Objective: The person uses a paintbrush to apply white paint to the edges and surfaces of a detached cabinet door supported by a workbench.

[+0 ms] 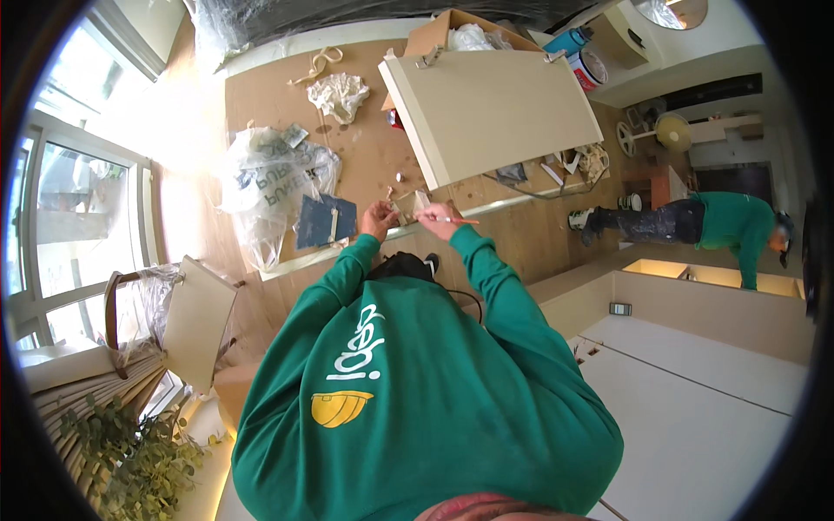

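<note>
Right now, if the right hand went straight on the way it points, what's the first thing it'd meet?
Likely the small pale piece just ahead of the right hand, then the left hand beyond. Depth is unclear here; fingers and piece may already touch.

Beyond the right hand (441,220) is the panel (495,113); left (on the cardboard (373,139)) lie a plastic bag (274,178) and cloth (339,97).

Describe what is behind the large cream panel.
Beyond the cream panel, a cardboard box shows, with crumpled plastic inside. The panel covers much of the box; anything else there cannot be seen.
</note>
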`<state>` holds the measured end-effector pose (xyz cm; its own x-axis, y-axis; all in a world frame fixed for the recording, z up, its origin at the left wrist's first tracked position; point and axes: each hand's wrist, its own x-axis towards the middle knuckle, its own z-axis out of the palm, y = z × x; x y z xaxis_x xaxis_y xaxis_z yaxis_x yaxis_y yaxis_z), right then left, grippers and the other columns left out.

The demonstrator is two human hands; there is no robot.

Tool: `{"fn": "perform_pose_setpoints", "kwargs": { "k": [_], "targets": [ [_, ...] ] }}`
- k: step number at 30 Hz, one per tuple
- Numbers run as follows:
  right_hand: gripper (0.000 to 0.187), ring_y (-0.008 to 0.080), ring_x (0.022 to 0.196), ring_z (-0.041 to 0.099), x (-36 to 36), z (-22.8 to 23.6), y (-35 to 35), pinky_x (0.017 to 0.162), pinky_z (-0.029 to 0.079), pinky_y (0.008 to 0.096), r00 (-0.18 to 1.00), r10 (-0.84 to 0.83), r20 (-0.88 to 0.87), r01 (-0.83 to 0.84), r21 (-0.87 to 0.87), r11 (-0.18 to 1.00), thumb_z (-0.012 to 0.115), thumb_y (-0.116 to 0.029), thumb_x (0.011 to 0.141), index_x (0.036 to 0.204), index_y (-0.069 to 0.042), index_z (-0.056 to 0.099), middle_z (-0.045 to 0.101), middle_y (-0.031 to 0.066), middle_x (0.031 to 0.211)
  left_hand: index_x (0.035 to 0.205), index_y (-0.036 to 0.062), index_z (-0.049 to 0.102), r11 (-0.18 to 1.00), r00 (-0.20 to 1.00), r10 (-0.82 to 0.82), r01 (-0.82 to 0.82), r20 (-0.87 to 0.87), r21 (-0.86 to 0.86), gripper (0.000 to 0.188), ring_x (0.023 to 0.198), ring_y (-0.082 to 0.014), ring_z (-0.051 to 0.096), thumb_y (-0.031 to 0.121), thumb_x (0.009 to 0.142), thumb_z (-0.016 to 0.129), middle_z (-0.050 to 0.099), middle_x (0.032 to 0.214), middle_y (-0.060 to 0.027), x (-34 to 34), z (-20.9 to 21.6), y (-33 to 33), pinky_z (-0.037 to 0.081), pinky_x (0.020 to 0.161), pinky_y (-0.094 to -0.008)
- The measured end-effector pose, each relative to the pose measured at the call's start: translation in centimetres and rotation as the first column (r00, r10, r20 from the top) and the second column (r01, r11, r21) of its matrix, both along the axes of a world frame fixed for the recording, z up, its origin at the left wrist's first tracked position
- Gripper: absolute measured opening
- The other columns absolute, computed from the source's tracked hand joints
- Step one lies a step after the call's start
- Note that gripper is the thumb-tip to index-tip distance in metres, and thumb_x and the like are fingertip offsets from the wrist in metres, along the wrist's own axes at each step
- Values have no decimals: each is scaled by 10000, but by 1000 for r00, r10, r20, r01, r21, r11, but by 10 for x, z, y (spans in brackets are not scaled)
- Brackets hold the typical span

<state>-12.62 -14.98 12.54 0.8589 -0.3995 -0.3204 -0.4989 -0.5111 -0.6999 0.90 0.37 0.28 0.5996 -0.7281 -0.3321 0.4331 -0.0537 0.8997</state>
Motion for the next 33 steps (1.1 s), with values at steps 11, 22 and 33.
{"fn": "perform_pose_setpoints", "kwargs": {
  "k": [11, 22, 33],
  "targets": [
    [239, 170, 624, 620, -11, -10, -10, 584, 479, 316, 999, 17, 51, -15, -43, 999, 633, -254, 876, 970, -76, 762, 660, 102, 703, 957, 27, 518, 1000, 999, -8, 7, -39, -25, 210, 718, -131, 639, -21, 871, 704, 618, 814, -42, 1, 5, -2, 566, 614, -279],
    [266, 256, 775, 677, -8, -8, -16, 686, 521, 369, 993, -91, 68, 96, -63, 993, 633, -295, 873, 1025, -121, 764, 700, 141, 841, 974, 27, 528, 999, 999, -35, 36, -29, 21, 212, 731, -120, 627, -5, 875, 712, 599, 821, -30, 1, 3, -3, 560, 621, -278],
    [250, 211, 665, 644, -5, -6, -14, 615, 506, 332, 990, -118, 73, 125, -92, 988, 645, -265, 865, 1019, -109, 765, 690, 105, 806, 957, 25, 534, 1000, 999, -19, 18, 46, 3, 214, 724, -104, 598, -13, 862, 723, 601, 788, -20, -1, -9, -3, 541, 632, -267]
  ]
}}
